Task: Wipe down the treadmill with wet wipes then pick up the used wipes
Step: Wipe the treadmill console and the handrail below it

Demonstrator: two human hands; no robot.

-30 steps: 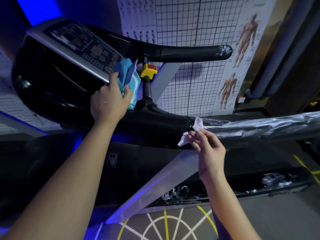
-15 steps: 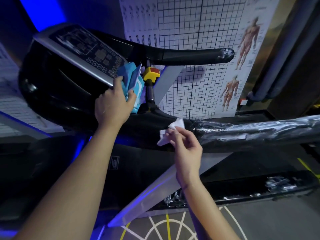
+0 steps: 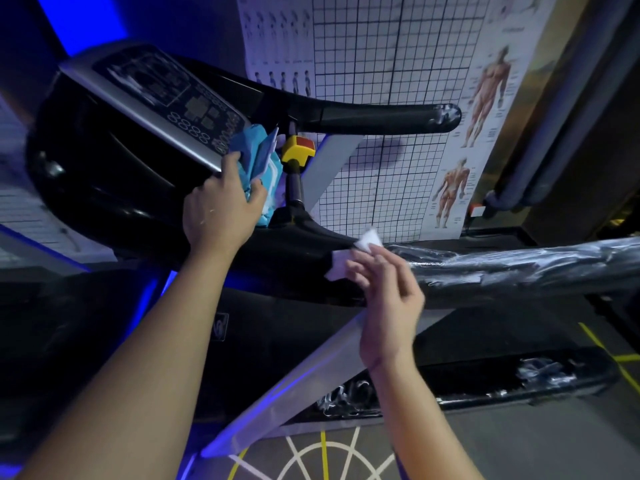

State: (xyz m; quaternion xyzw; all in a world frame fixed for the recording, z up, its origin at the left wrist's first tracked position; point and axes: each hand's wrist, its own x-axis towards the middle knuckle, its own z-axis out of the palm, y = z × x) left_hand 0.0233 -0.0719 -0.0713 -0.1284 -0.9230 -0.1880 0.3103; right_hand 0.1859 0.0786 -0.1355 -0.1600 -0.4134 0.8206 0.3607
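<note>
Left hand (image 3: pixel 221 206): fingers curled tight around the blue wipes pack (image 3: pixel 258 161), beside the treadmill console (image 3: pixel 156 98).
Right hand (image 3: pixel 384 289): fingertips pinch 1 white wet wipe (image 3: pixel 367 240).
Wet wipe place: touching the near handrail (image 3: pixel 308 251), where the plastic wrap (image 3: pixel 512 268) begins.

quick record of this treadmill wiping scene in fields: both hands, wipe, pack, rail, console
left hand: grips crumpled blue wet-wipe pack at the console's lower edge
right hand: holds small white wet wipe against the near black handrail
near black handrail: plastic film wrapped around it, right of the wipe
grey-framed treadmill console: upper left, tilted
yellow safety switch with red top: just right of the pack
stage: rail being wiped; pickup not begun
</note>
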